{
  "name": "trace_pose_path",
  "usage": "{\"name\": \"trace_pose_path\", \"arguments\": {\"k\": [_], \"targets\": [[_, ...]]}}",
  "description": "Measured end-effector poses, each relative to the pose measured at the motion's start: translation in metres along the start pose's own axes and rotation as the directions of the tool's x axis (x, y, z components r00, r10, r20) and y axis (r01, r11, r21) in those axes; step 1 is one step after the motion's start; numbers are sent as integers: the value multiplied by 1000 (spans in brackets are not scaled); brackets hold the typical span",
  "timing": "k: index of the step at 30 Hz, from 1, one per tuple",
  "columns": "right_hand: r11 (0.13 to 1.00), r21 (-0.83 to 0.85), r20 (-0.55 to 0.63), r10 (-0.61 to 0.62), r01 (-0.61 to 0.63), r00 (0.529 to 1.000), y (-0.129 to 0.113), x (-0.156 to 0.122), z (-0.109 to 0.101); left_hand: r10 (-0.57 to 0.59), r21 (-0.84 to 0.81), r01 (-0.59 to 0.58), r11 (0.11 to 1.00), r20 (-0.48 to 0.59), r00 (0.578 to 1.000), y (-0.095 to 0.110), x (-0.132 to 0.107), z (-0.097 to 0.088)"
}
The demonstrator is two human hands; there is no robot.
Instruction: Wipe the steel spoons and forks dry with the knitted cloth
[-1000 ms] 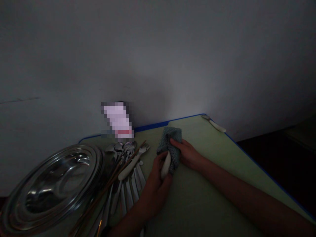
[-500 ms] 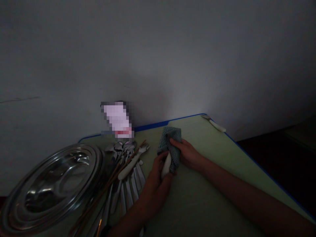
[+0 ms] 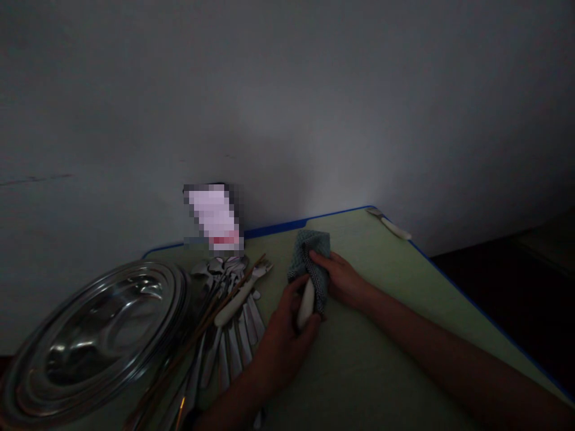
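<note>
Hands: two, one left hand (image 3: 287,338) and one right hand (image 3: 344,279). Checked cloth (image 3: 318,244): one. White handle (image 3: 306,304) among the fingers: one. White-handled forks (image 3: 232,307) lying on the surface (image 3: 359,347): two. Phone (image 3: 215,216): one. Stack of steel plates (image 3: 135,326): one, layers uncountable. Spoons (image 3: 216,265): at least three. Wooden chopsticks (image 3: 194,343): overlapping, exact number unclear.

Likely a dining spot, given the metal dishes (image 3: 105,332), cutlery (image 3: 231,308) and table (image 3: 350,359) against a wall (image 3: 287,114).

Grn tbl (image 3: 345,239) w/ metal dishes (image 3: 135,323), cutlery pile (image 3: 230,308) & fork (image 3: 395,229) far R
</note>
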State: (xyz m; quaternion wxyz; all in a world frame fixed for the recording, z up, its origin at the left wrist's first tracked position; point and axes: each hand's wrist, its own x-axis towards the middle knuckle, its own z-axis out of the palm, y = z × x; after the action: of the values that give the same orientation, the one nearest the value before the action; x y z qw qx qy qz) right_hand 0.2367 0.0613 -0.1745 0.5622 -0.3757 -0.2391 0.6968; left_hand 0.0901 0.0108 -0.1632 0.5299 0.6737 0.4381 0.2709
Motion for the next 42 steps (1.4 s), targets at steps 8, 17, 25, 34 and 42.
{"name": "trace_pose_path", "arguments": {"k": [8,17,25,34,42], "targets": [[1000,7,8,0,0,1000,1,1,-1,-35,-30,36,999,20,999,3,-1,0],[1000,-9,13,8,-8,1000,-1,-2,0,-4,-178,25,984,112,994,1,-3,-3],[1000,-6,12,-4,4,1000,1,2,-2,-60,-105,71,992,104,993,2,-3,0],[1000,-20,16,10,-9,1000,0,0,0,37,-32,-34,999,74,997,1,-4,-4],[1000,-24,18,3,-2,1000,1,0,0,36,19,-36,999,34,999,-1,0,-1]]}}
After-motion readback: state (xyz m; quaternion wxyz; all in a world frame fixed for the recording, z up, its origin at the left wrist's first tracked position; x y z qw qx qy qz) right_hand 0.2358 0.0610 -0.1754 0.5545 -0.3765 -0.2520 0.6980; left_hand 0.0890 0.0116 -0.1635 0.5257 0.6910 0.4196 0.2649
